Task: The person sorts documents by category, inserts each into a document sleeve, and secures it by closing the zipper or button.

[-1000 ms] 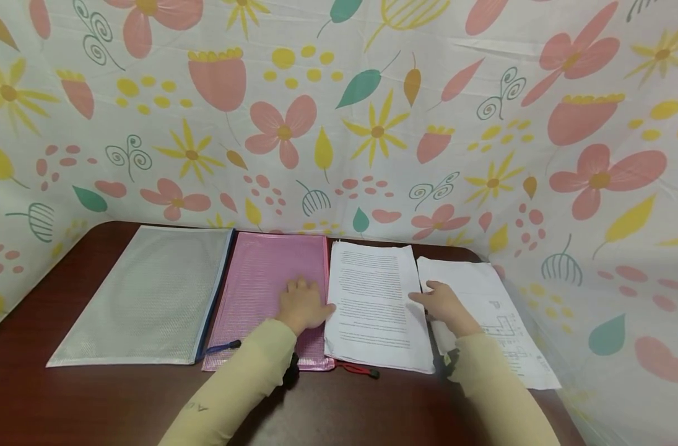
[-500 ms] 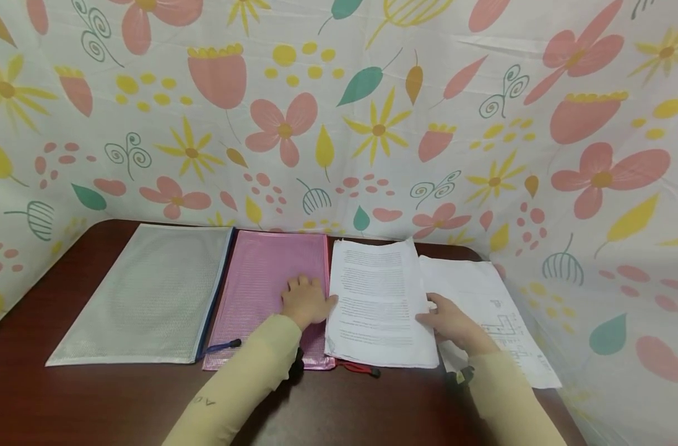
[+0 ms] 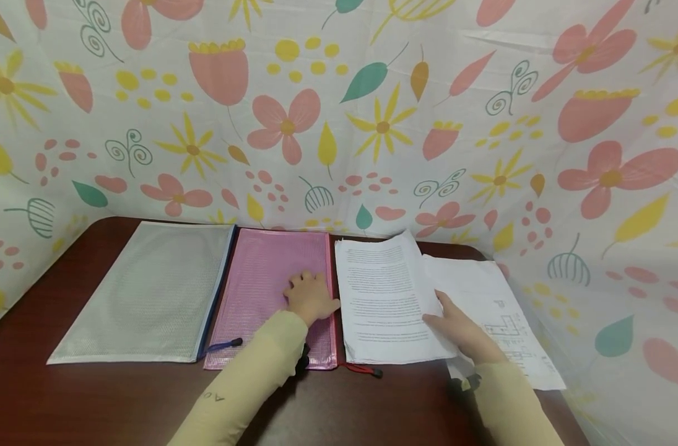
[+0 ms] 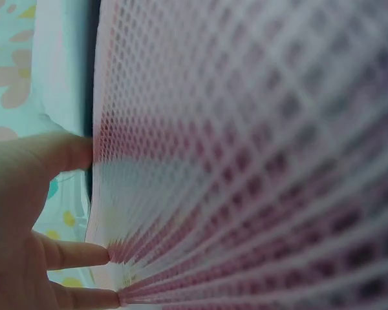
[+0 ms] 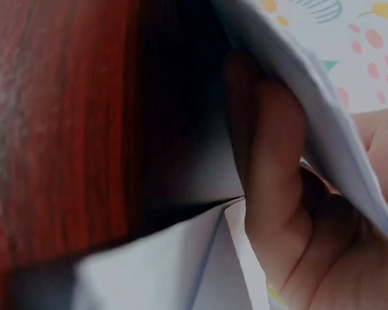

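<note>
A stack of printed paper (image 3: pixel 380 297) lies right of the pink mesh zipper pouch (image 3: pixel 260 266). My right hand (image 3: pixel 458 325) grips the stack's right edge, thumb on top and fingers underneath; in the right wrist view the fingers (image 5: pixel 278 142) curl below the lifted sheets (image 5: pixel 310 103). That edge is raised and the stack bends upward. My left hand (image 3: pixel 311 297) rests spread on the pink pouch, its thumb at the red zipper edge beside the stack. In the left wrist view the fingertips (image 4: pixel 107 254) touch the mesh (image 4: pixel 213 161).
A whitish mesh zipper pouch (image 3: pixel 149 291) with a blue zipper lies at the left. More paper with line diagrams (image 3: pixel 500 322) lies at the right, partly under my right arm. A flower-printed cloth (image 3: pixel 339 124) hangs behind the dark wooden table (image 3: pixel 327 409).
My right hand has taken hold of the stack's right edge and raised it, shifting the stack slightly right. The left hand stays on the pink pouch.
</note>
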`<state>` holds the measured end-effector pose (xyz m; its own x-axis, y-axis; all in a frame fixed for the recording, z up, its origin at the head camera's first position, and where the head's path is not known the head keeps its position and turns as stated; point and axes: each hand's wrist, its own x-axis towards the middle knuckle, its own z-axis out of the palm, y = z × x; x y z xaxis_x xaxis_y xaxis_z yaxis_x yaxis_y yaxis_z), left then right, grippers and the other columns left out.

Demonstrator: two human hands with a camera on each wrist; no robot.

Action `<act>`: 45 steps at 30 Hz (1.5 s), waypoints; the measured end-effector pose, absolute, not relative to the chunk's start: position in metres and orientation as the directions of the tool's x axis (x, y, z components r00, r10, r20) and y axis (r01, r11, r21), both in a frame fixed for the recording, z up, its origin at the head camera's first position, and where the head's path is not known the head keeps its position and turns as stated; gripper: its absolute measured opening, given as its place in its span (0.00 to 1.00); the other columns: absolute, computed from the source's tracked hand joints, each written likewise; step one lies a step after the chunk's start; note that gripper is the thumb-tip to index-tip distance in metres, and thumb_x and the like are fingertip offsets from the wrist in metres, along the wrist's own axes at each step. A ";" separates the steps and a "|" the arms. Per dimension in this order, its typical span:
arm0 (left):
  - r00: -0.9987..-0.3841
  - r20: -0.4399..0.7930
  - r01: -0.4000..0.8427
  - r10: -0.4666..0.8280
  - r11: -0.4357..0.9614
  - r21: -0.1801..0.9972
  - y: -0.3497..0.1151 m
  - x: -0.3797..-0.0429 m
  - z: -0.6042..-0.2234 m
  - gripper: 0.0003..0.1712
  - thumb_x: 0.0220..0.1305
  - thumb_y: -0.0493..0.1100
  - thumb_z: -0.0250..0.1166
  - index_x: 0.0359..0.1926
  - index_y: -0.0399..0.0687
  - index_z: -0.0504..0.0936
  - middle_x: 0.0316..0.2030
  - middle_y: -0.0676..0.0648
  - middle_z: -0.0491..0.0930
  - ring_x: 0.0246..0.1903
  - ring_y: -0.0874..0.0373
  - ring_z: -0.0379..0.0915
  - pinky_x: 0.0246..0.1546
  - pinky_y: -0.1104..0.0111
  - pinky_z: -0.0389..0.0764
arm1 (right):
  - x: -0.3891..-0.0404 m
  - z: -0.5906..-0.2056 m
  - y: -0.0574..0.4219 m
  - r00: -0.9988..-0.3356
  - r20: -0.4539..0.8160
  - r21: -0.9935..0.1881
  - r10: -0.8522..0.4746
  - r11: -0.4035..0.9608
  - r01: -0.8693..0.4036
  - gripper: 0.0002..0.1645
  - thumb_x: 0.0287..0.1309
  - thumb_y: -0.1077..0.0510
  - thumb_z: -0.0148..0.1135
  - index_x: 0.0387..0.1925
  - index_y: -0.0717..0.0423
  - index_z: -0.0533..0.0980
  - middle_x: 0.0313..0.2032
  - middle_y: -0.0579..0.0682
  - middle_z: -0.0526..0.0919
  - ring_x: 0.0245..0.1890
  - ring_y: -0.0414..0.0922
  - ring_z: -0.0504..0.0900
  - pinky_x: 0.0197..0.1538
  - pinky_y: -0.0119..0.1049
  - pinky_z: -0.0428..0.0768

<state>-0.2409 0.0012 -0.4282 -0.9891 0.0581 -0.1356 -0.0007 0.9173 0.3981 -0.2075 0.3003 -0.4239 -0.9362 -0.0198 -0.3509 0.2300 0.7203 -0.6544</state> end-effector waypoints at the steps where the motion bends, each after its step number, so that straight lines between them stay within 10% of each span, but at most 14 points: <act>1: -0.989 -0.133 -0.001 0.058 0.915 0.405 0.001 -0.241 -0.428 0.41 0.56 0.60 0.63 0.63 0.39 0.68 0.63 0.31 0.61 0.63 0.30 0.53 0.52 0.35 0.65 | -0.207 -0.424 0.301 -0.942 -0.336 -0.648 -0.007 0.728 0.225 0.45 0.65 0.49 0.51 0.73 0.57 0.40 0.69 0.67 0.53 0.59 0.57 0.67 0.62 0.54 0.65; 8: -0.994 -0.077 0.026 0.072 0.874 0.485 -0.007 -0.239 -0.426 0.19 0.55 0.56 0.61 0.27 0.42 0.78 0.46 0.38 0.74 0.50 0.38 0.66 0.43 0.48 0.73 | -0.204 -0.418 0.308 -0.967 -0.228 -0.615 0.112 0.753 0.233 0.37 0.64 0.45 0.52 0.63 0.70 0.63 0.51 0.65 0.77 0.42 0.54 0.79 0.43 0.41 0.78; 14: -0.994 0.028 0.102 0.104 0.828 0.551 -0.017 -0.236 -0.433 0.24 0.57 0.47 0.59 0.08 0.47 0.67 0.22 0.47 0.69 0.34 0.50 0.68 0.38 0.59 0.71 | -0.206 -0.414 0.309 -0.975 -0.179 -0.650 0.129 0.728 0.216 0.32 0.63 0.46 0.54 0.58 0.69 0.69 0.39 0.59 0.82 0.29 0.43 0.78 0.30 0.33 0.75; 20: -0.984 0.119 0.176 0.130 0.782 0.598 -0.022 -0.234 -0.444 0.22 0.58 0.42 0.58 0.08 0.49 0.67 0.22 0.48 0.70 0.34 0.50 0.68 0.41 0.59 0.71 | -0.207 -0.419 0.311 -0.969 -0.198 -0.710 0.151 0.659 0.248 0.30 0.62 0.48 0.56 0.56 0.68 0.71 0.37 0.58 0.83 0.26 0.42 0.79 0.27 0.34 0.77; 30: -0.973 0.197 0.223 0.124 0.738 0.637 -0.024 -0.229 -0.451 0.16 0.59 0.39 0.57 0.15 0.45 0.77 0.49 0.33 0.79 0.58 0.38 0.69 0.62 0.48 0.65 | -0.211 -0.418 0.309 -0.967 -0.187 -0.710 0.171 0.657 0.253 0.30 0.61 0.46 0.57 0.56 0.65 0.72 0.36 0.56 0.83 0.27 0.41 0.79 0.28 0.33 0.77; 39: -0.972 0.227 0.199 0.055 0.707 0.679 -0.021 -0.224 -0.447 0.12 0.61 0.38 0.56 0.21 0.43 0.76 0.37 0.42 0.79 0.38 0.50 0.73 0.40 0.59 0.77 | -0.206 -0.413 0.310 -0.970 -0.158 -0.748 0.186 0.618 0.241 0.31 0.60 0.46 0.58 0.56 0.64 0.72 0.36 0.56 0.84 0.26 0.42 0.81 0.27 0.34 0.78; 45: -0.963 0.270 0.215 0.027 0.683 0.698 -0.021 -0.223 -0.446 0.11 0.62 0.38 0.56 0.23 0.41 0.78 0.42 0.39 0.80 0.44 0.47 0.76 0.44 0.58 0.78 | -0.204 -0.409 0.312 -0.965 -0.172 -0.796 0.196 0.550 0.254 0.32 0.60 0.45 0.59 0.57 0.64 0.71 0.35 0.54 0.85 0.26 0.42 0.82 0.27 0.34 0.79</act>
<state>-0.2232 -0.0212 -0.4460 -0.9625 0.0269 0.2699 0.2147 0.6832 0.6979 -0.2045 0.3123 -0.4093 -0.9654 0.1959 -0.1723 0.2537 0.5498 -0.7958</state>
